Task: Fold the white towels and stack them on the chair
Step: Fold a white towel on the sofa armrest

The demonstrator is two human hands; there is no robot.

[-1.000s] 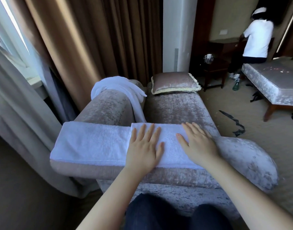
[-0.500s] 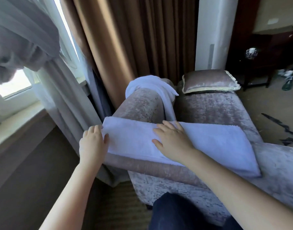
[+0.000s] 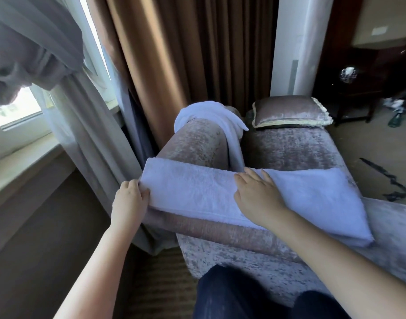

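My left hand [image 3: 129, 200] has its fingers curled over the left end of a folded white towel [image 3: 192, 187] and grips it there. My right hand [image 3: 258, 196] lies flat on the middle of the same towel, fingers straight and a little spread, palm pressing down. So both hands are on one towel: one holds, one presses.

That towel is a long folded band lying along the near edge of the chair [image 3: 289, 148], on top of its padded roll. Its left end sits at the near left corner under my left fingers, and its right end slopes down toward the near right corner.

I count two white towels. The second towel [image 3: 209, 111] is not folded. It is draped over the rolled back at the far left corner of the chair, with one part hanging down toward the seat.

One cushion [image 3: 289, 111], of the same pale velvet with a light trim, lies at the far edge of the seat, just right of the second towel.

My two legs in dark trousers [image 3: 232, 295] show below, near the chair's front.

Behind the chair hang two curtains: a brown curtain [image 3: 174, 54] and, to its left, a grey sheer curtain [image 3: 82, 116] by the window sill [image 3: 20, 162]
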